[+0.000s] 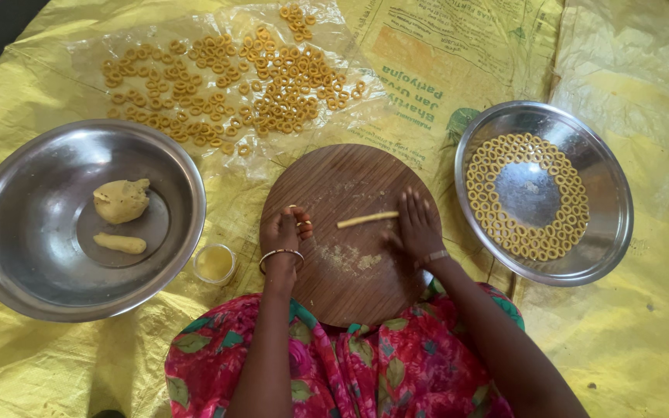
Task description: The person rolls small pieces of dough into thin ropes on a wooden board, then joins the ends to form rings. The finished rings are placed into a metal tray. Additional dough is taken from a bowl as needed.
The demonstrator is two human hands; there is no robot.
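Dough strip (367,219) lying near the middle of the round wooden board (350,302), just under the right hand's (416,228) flat, spread fingertips. Left hand (288,232) curled shut, pinching nothing discernible. Rolling step, apparently; next calls for looping the ends.

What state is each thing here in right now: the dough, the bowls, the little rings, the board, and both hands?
Left hand: loosely curled, resting on the board.
Right hand: flat, fingers on the dough strip.
Dough strip: rolled thin, lying on the board.
Round wooden board: dusted with crumbs.
Left steel bowl: holds two dough lumps.
Right steel bowl: rings line its inside.
Loose rings: spread on clear plastic.
Small cup: holds yellowish liquid.
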